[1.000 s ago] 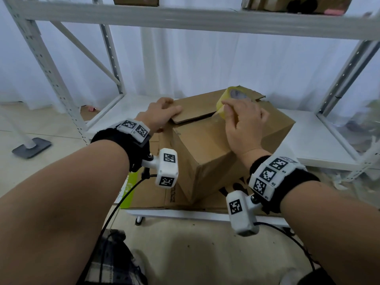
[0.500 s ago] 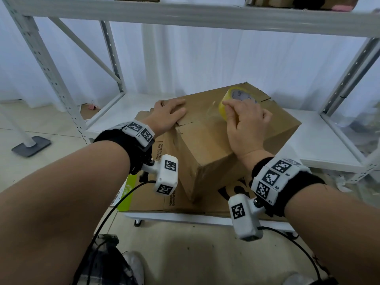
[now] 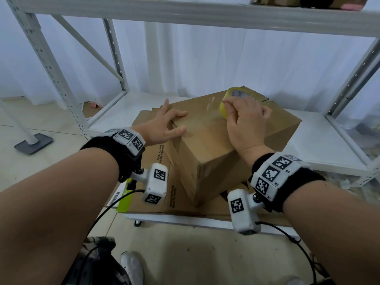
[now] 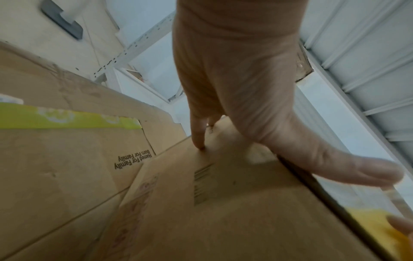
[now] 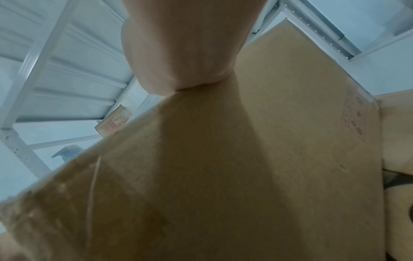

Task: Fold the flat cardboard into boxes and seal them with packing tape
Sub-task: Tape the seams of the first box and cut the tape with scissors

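Observation:
A folded brown cardboard box (image 3: 213, 157) stands on a stack of flat cardboard sheets (image 3: 156, 161) on the low shelf. My left hand (image 3: 170, 122) lies spread with straight fingers on the box's top left flap, pressing it down; the left wrist view shows its fingers (image 4: 198, 134) on the box (image 4: 223, 203). My right hand (image 3: 244, 118) grips a yellow roll of packing tape (image 3: 234, 95) on the far part of the top. A clear strip of tape (image 3: 209, 108) runs along the top seam. The right wrist view shows only the heel of my hand against the box (image 5: 245, 176).
White metal shelving (image 3: 61, 83) frames the space, with a crossbeam overhead and uprights left and right. The white shelf board (image 3: 320, 145) extends to the right of the box. A grey stand base (image 3: 33, 141) sits on the floor at left.
The raised top flap has come down flat under my left hand, whose fingers have spread. My right hand has carried the tape roll farther back along the seam, away from me.

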Motion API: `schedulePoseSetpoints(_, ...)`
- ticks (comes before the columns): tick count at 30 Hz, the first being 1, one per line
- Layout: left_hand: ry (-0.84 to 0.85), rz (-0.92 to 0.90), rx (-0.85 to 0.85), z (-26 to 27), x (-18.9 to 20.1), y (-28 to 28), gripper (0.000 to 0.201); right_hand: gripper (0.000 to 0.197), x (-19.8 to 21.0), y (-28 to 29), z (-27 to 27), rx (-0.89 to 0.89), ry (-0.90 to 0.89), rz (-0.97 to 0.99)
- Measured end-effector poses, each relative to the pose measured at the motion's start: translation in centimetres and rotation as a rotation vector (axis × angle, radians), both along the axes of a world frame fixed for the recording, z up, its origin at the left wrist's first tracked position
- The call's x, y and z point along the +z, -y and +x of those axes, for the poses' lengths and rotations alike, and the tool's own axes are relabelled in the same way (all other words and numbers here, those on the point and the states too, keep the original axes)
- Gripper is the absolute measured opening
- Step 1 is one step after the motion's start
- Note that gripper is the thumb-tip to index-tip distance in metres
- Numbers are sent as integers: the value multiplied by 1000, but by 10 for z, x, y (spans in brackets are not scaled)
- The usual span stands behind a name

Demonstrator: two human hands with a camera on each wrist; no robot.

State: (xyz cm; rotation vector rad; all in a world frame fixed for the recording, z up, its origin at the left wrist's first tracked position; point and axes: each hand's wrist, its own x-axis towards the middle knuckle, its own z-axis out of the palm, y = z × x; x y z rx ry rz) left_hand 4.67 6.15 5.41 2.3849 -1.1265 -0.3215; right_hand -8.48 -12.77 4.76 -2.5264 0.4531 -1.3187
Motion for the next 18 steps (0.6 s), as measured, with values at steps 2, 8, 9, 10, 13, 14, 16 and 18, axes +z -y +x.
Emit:
schedulePoseSetpoints(2, 24, -30, -11, -5, 1, 0, 95, 26, 2, -1, 1, -4, -33, -9)
schedulePoseSetpoints(8, 38, -94, 19, -5, -1, 4, 55, 27, 8, -2, 5, 7, -44, 47)
schedulePoseSetpoints(9, 39, -93, 24, -5, -2, 4, 54, 26, 8, -4, 6, 19, -33, 38)
schedulePoseSetpoints(10, 44, -94, 31, -6, -2, 5, 53, 26, 6, -5, 6, 28, -19, 18)
schedulePoseSetpoints(13, 13, -138, 50, -12, -1, 7, 45, 26, 3, -8, 7, 27, 33, -11)
schedulePoseSetpoints(14, -19, -151, 60, -14, 0, 8, 44, 25, 2, -8, 8, 23, 47, 1)
schedulePoseSetpoints(16, -66, -144, 76, -15, 1, 11, 47, 25, 4, -9, 9, 17, 45, 14)
schedulePoseSetpoints(18, -106, -137, 90, -15, 2, 12, 53, 26, 6, -9, 9, 25, 1, 0)
